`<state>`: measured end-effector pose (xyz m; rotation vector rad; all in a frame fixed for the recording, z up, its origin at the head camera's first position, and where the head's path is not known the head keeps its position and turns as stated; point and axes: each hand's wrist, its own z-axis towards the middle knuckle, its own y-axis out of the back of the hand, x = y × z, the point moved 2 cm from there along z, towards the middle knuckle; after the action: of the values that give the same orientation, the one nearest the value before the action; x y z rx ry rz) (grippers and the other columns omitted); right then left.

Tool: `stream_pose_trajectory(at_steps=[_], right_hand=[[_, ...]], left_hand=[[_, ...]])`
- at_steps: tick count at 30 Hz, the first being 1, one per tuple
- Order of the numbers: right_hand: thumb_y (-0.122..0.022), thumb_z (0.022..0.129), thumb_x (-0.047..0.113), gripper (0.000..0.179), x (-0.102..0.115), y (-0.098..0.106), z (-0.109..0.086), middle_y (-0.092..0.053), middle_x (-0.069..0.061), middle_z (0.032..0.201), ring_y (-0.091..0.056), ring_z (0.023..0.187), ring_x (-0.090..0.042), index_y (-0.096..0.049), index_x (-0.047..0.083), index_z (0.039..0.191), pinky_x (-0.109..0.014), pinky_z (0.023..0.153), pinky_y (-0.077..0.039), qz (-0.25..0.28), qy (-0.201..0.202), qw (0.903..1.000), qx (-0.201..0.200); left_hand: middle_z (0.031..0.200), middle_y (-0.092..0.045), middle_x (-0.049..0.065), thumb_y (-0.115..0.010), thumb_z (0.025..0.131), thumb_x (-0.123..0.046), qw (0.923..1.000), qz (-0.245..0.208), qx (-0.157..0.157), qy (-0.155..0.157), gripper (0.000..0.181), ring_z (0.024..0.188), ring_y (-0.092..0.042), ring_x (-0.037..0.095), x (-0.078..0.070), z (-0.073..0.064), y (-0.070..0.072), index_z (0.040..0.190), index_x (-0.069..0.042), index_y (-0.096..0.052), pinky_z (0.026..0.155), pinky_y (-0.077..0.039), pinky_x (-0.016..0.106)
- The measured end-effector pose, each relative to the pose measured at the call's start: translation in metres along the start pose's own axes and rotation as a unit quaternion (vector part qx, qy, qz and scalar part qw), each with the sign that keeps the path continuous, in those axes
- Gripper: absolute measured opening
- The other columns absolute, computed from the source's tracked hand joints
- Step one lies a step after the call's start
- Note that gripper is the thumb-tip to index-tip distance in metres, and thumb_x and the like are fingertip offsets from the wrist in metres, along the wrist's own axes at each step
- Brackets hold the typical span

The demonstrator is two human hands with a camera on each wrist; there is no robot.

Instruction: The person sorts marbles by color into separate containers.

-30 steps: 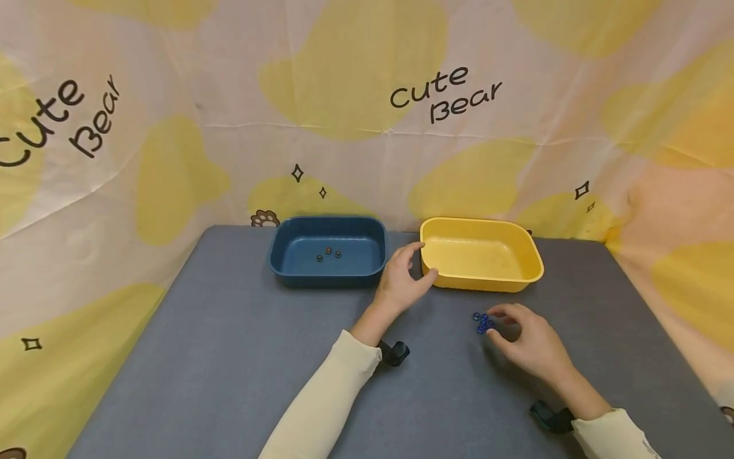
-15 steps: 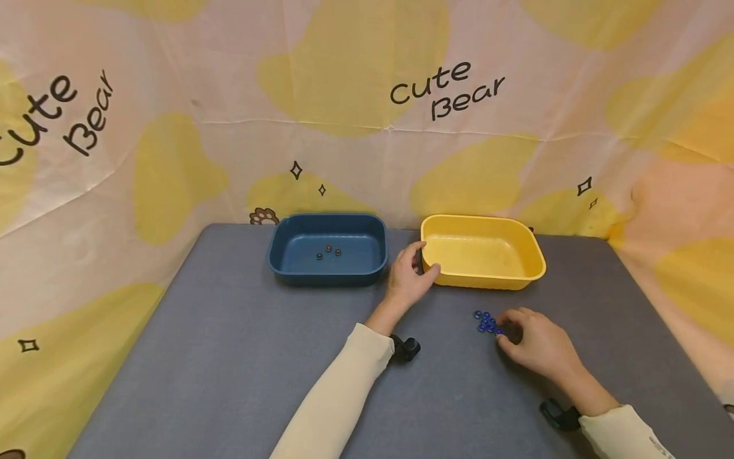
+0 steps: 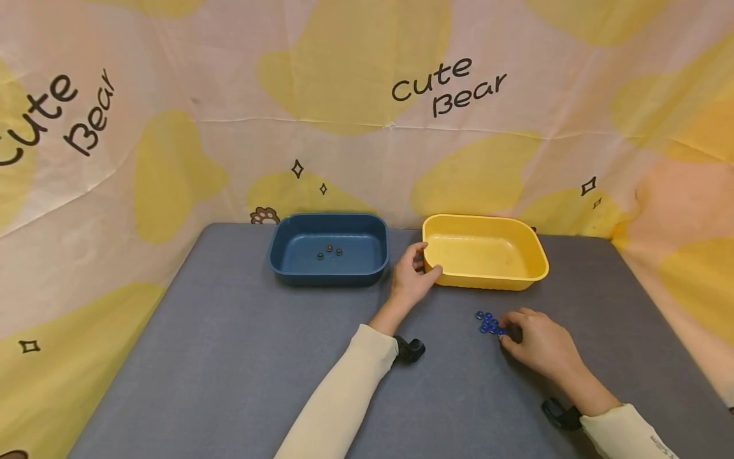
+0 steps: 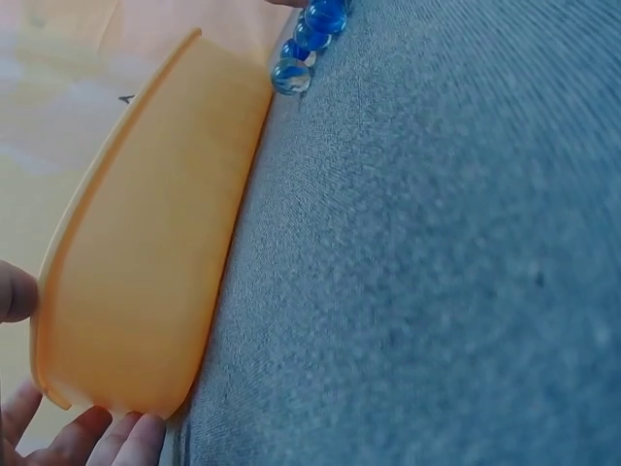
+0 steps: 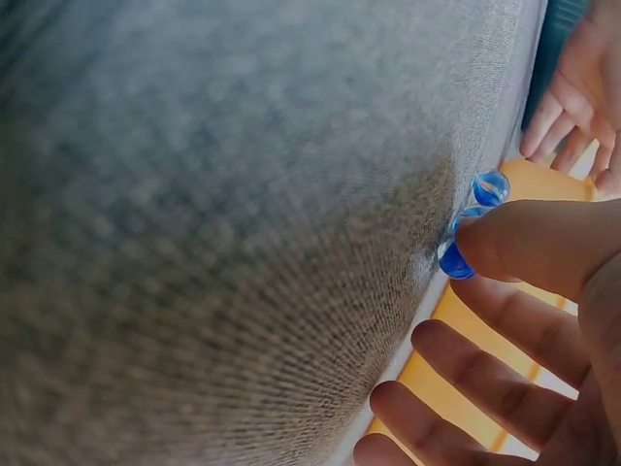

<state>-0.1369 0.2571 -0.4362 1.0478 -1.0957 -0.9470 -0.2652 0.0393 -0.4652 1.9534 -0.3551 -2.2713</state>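
Observation:
My left hand [image 3: 411,277] holds the left end of a yellow plastic tub [image 3: 484,280], thumb by the front corner and fingers against the end wall. In the left wrist view, the fingertips [image 4: 144,437] touch the tub's end. On the table just before the tub lies a cluster of blue glass marbles [image 3: 486,323]. At the cluster's right side, my right hand [image 3: 545,344] pinches a blue marble [image 5: 454,262] between thumb and index finger. The thumb partly hides that marble, while the other fingers spread apart.
A dark blue tub [image 3: 329,279] stands left of the yellow one, with 3 small brownish marbles [image 3: 329,248] inside. A grey cloth [image 3: 229,357] covers the table. Behind hangs a patterned curtain [image 3: 344,95]. Black wrist cameras [image 3: 410,350] sit on both wrists.
My right hand has shifted slightly right, and its thumb and index finger have come together at the marbles. My left hand has moved slightly right against the yellow tub.

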Motion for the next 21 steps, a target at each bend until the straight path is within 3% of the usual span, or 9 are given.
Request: stream_pose_trajectory(at_steps=[9,21], right_hand=[[-0.079,0.073,0.018,0.014,-0.004,0.001,0.004,-0.065,0.000,0.085,-0.057,0.073,-0.018,-0.071,0.015,0.084,-0.040,0.059,-0.050,-0.012,0.003,0.9999,0.002],[-0.077,0.075,0.015,0.012,-0.011,0.004,0.008,-0.067,-0.003,0.089,-0.064,0.081,-0.025,-0.072,0.012,0.086,-0.047,0.067,-0.053,0.010,-0.001,0.9999,-0.007]], left_hand=[[0.123,-0.060,0.008,-0.074,0.080,-0.021,0.9990,-0.035,0.000,0.026,0.056,0.107,-0.064,0.023,0.001,0.004,-0.003,0.132,-0.017,-0.054,0.086,-0.054,0.028],[0.127,-0.058,0.008,-0.073,0.082,-0.022,0.9989,-0.027,0.004,0.038,0.056,0.111,-0.062,0.025,0.001,0.005,-0.005,0.134,-0.019,-0.051,0.090,-0.054,0.032]])
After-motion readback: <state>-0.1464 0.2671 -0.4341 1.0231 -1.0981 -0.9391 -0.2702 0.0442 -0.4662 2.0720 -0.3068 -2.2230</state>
